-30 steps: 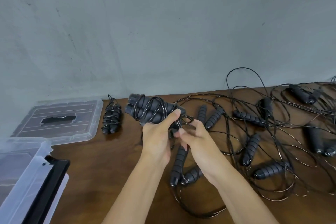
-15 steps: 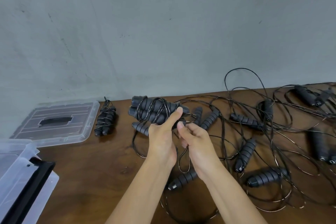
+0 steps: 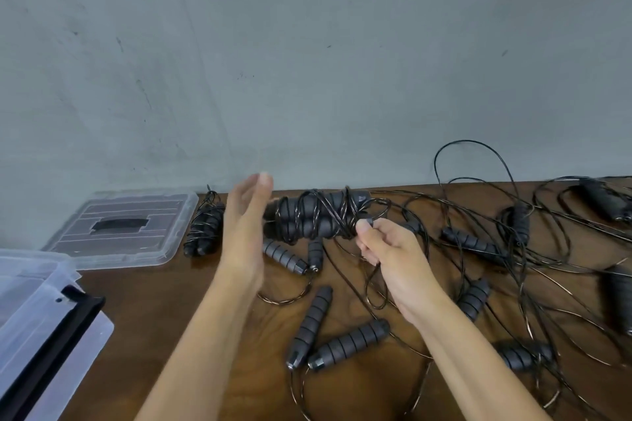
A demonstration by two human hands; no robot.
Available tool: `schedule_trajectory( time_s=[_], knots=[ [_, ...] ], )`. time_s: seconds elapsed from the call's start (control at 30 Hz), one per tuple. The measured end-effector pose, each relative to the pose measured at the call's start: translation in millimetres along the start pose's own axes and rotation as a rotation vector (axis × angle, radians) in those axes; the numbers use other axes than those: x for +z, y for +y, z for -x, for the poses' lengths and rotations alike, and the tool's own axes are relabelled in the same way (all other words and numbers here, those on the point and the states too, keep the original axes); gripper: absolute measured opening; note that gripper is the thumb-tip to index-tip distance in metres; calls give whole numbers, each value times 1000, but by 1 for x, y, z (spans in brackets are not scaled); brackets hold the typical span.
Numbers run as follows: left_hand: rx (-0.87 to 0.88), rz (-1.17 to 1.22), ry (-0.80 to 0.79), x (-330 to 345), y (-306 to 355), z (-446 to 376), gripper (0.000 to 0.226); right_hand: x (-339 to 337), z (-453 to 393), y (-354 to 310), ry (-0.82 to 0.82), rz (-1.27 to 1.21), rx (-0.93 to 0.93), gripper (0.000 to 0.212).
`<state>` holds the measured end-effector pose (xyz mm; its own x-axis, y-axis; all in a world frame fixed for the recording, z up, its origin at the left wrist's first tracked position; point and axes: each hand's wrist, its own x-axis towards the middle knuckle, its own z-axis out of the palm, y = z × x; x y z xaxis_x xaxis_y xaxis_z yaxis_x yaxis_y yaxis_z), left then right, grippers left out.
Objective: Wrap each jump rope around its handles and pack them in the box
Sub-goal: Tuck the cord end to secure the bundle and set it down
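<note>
Right hand (image 3: 393, 249) on sideways bundle (image 3: 314, 219)

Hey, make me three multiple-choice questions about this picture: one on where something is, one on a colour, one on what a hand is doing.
1. Where does the clear lid lie?
A. on the table, far left
B. on the box
C. in the right hand

2. What colour are the rope handles?
A. red
B. black
C. white

3. How is the left hand?
A. curled round a handle
B. flat on the table
C. open, fingers straight

Answers: 1 A, the lid lies flat on the wooden table by the wall, apart from the box. 2 B, every handle, like the wrapped bundle, is black. 3 C, its fingers are straight; only the right hand pinches cord.
</note>
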<state>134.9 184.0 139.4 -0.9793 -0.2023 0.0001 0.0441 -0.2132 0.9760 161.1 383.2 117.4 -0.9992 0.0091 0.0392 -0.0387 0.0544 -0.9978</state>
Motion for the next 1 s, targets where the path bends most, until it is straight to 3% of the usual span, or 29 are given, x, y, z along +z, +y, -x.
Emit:
schedule_trajectory(
  time_s=[0.13,0.27,0.33,0.53,0.7,0.83,0.93,1.0],
  knots=[
    [142,-476,-271,-12,33,-13,54,-10,-7,-3,-73,188,-67,41],
    [117,-946,-533,4,47,-17,54,-10,-11,-9,-176,281,-117,40],
    [126,-1012,-603,13,44,-18,48,-8,-12,-13,-208,324,-129,36],
    [11,-755,-709,18,39,-8,34,-19,-18,-22,-261,462,-163,25],
    [-37,-564,-644,24,24,0,45,-32,-19,-34,-320,520,-155,14],
    [-25,-361,-575,37,9,10,35,-41,-21,-46,-325,569,-188,16],
    [-18,-218,-495,47,-3,18,45,-46,-22,-50,-342,609,-193,5],
    [-14,-160,-440,53,-8,21,44,-49,-23,-51,-330,611,-186,20]
  ],
)
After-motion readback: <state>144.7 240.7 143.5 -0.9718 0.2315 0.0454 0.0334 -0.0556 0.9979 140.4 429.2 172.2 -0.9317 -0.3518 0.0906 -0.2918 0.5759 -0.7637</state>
